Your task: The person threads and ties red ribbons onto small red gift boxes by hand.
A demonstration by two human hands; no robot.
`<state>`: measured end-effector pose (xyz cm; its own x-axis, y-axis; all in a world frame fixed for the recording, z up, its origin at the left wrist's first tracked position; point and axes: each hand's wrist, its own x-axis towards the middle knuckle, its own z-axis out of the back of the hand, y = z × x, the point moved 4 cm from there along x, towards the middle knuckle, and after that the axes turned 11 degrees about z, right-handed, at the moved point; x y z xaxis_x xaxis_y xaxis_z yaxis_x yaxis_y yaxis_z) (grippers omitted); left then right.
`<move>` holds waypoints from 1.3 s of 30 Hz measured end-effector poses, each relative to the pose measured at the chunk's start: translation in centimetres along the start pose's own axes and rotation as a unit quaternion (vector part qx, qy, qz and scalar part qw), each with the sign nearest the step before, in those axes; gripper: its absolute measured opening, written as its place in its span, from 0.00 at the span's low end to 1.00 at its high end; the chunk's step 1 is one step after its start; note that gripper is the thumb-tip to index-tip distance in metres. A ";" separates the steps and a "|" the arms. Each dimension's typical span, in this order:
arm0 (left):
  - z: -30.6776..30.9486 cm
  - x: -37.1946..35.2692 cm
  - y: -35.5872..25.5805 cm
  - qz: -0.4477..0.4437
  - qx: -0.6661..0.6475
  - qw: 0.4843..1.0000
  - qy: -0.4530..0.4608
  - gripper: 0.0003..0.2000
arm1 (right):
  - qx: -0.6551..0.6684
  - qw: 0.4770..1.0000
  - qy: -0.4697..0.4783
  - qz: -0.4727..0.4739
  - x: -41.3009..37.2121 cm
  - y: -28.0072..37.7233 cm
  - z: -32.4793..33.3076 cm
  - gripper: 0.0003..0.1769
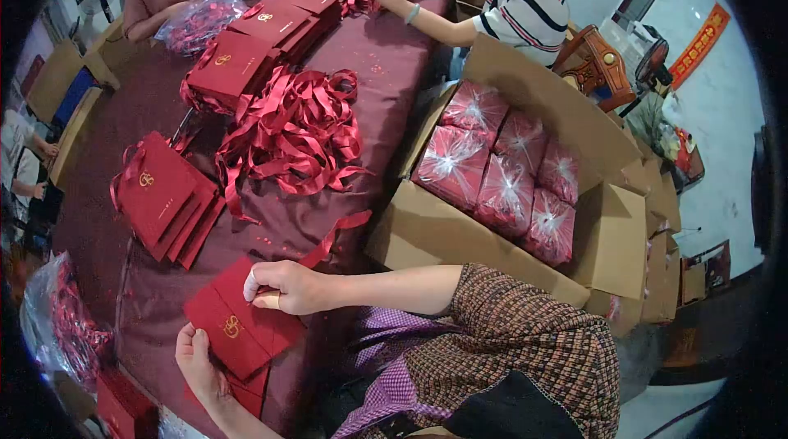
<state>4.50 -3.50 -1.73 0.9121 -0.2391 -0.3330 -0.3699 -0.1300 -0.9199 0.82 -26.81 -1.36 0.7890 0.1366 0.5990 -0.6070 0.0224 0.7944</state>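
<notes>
A red paper gift bag (234,328) with a gold emblem lies tilted at the near edge of the table. My left hand (199,358) grips its lower left edge, thumb on the front. Over the bag's upper part, my right hand (289,287) is closed in a pinch, the fingertips close to the bag's surface. What that pinch holds is too small to make out. A red ribbon (338,235) runs from beside my right hand toward the upper right. Beneath the bag, another red piece (250,392) sticks out.
A heap of red ribbons (291,131) lies ahead, beside a fanned stack of red bags (168,197). More bags (267,25) line the table. To the right, an open carton (460,230) holds wrapped red packs (505,185). Two people (525,8) work across the table.
</notes>
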 end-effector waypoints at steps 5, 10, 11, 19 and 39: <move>0.4 0.1 0.1 0.011 0.010 1.000 -0.012 0.09 | -0.012 1.000 0.002 0.012 0.0 0.1 0.0 0.06; 0.3 0.1 0.2 0.003 0.004 1.000 -0.010 0.09 | -0.004 1.000 0.003 0.010 0.0 -0.1 0.0 0.06; 0.4 0.1 0.2 -0.001 0.003 1.000 -0.008 0.09 | -0.002 1.000 0.002 0.013 0.0 -0.1 0.0 0.06; 0.0 -0.1 -0.1 0.004 -0.002 1.000 0.001 0.10 | -0.011 1.000 0.018 -0.001 0.0 0.0 0.0 0.06; 0.4 0.1 0.2 -0.004 -0.001 1.000 0.003 0.09 | -0.016 1.000 0.020 -0.002 0.0 0.0 -0.1 0.06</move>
<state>4.62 -3.17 -2.03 0.9142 -0.2443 -0.3234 -0.3620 -0.1332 -0.9226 0.78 -26.73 -1.40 0.7870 0.1757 0.5914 -0.6077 0.0549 0.7923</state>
